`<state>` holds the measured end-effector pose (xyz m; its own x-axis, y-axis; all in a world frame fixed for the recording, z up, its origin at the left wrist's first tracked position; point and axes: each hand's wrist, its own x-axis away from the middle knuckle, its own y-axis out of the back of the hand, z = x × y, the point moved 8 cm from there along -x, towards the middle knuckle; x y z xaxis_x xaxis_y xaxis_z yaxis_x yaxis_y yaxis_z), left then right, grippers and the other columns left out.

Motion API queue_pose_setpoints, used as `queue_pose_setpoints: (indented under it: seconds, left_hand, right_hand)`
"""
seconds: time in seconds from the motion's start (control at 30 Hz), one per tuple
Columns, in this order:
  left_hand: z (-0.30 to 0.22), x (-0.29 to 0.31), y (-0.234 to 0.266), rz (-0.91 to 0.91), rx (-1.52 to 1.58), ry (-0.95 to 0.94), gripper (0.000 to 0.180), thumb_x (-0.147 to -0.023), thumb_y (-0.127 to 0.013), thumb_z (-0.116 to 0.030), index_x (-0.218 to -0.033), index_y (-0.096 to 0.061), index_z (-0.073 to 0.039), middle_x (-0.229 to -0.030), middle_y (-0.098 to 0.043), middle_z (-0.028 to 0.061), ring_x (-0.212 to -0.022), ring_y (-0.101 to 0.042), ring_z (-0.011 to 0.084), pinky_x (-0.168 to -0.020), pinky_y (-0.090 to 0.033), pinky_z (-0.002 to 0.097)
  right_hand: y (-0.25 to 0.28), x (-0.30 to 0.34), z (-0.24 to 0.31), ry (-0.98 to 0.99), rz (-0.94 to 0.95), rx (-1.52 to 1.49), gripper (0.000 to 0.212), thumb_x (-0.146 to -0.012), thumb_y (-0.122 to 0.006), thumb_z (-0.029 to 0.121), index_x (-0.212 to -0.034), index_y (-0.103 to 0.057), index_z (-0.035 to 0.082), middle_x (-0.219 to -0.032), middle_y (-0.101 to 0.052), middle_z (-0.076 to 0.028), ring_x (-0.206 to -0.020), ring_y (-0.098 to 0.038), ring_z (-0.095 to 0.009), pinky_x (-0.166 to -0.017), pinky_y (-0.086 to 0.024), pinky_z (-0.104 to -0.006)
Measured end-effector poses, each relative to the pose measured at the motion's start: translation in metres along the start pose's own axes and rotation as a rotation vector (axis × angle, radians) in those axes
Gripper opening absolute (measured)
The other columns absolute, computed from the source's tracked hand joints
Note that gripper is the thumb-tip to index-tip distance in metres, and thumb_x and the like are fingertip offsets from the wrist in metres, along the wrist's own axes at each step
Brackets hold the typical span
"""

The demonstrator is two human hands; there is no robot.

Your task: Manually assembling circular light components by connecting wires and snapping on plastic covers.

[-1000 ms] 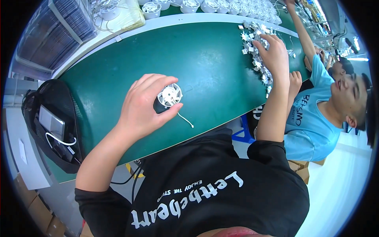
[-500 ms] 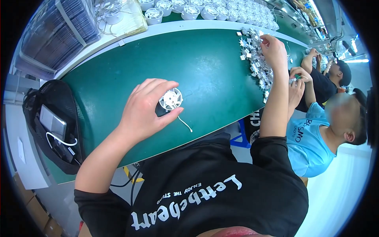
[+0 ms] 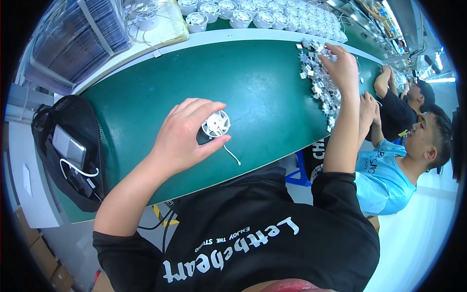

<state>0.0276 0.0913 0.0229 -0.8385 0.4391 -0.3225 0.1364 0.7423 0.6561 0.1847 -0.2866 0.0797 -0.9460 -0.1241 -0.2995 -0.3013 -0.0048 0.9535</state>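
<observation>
My left hand curves its thumb and index finger around the rim of a white, round, spoked housing that looks like a small fan. A thin white cable with a small plug trails from this housing over the green tabletop. At the far right, my right hand hovers at the edge of a pile of small white and silvery parts. Its thumb and index finger are apart, and nothing shows between them. The other fingers of this hand are partly hidden.
Rows of white round housings line the back ledge beside stacked plastic trays. A black mesh bag with a power bank lies at left. A co-worker in a light-blue shirt sits close on the right, hands near my right forearm.
My right thumb and index finger have spread apart over the pile. My left hand keeps its hold on the housing. The whole view has shifted slightly, and the co-worker's hands have moved.
</observation>
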Motion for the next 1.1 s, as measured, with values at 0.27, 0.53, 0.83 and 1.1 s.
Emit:
queue_pose_setpoints:
  seconds: [0.27,0.53,0.83,1.1]
  left_hand:
    - [-0.004,0.0,0.012,-0.037,0.131,-0.001,0.066,-0.081,-0.094,-0.032,-0.136,-0.068,-0.007,-0.128,-0.072,0.0131,-0.126,-0.065,0.033,-0.107,-0.052,0.0442]
    - [-0.001,0.0,0.032,-0.161,0.25,-0.07,0.065,-0.082,-0.095,-0.027,-0.136,-0.068,-0.004,-0.126,-0.072,0.0132,-0.113,-0.071,0.0297,-0.093,-0.057,0.0375]
    - [0.021,0.005,0.018,-0.199,0.991,0.224,0.035,-0.095,-0.086,-0.013,-0.125,-0.071,-0.001,-0.113,-0.076,0.008,-0.103,-0.072,0.0121,-0.078,-0.055,0.027]
    - [0.022,0.006,0.017,-0.122,1.019,0.265,0.022,-0.1,-0.082,-0.011,-0.117,-0.073,-0.001,-0.105,-0.077,0.0044,-0.094,-0.071,0.0076,-0.073,-0.051,0.021]
  right_hand:
    - [0.053,0.029,0.043,0.091,-0.518,-0.503,0.044,-0.092,-0.088,0.011,-0.134,-0.075,0.002,-0.113,-0.079,-0.009,-0.106,-0.075,-0.017,-0.096,-0.058,-0.0307]
    - [0.076,0.055,0.149,0.356,-0.355,-1.115,0.051,-0.089,-0.085,-0.005,-0.138,-0.068,-0.005,-0.123,-0.074,-0.011,-0.108,-0.073,-0.017,-0.095,-0.059,-0.029]
    - [0.071,0.098,0.269,0.748,-0.065,-0.92,0.053,-0.078,-0.083,-0.008,-0.129,-0.073,0.004,-0.121,-0.071,-0.014,-0.096,-0.074,-0.027,-0.079,-0.062,-0.0344]
    - [0.054,0.111,0.259,0.688,-0.094,-0.972,0.044,-0.074,-0.087,-0.01,-0.115,-0.079,0.0,-0.129,-0.068,-0.018,-0.089,-0.072,-0.02,-0.073,-0.061,-0.0287]
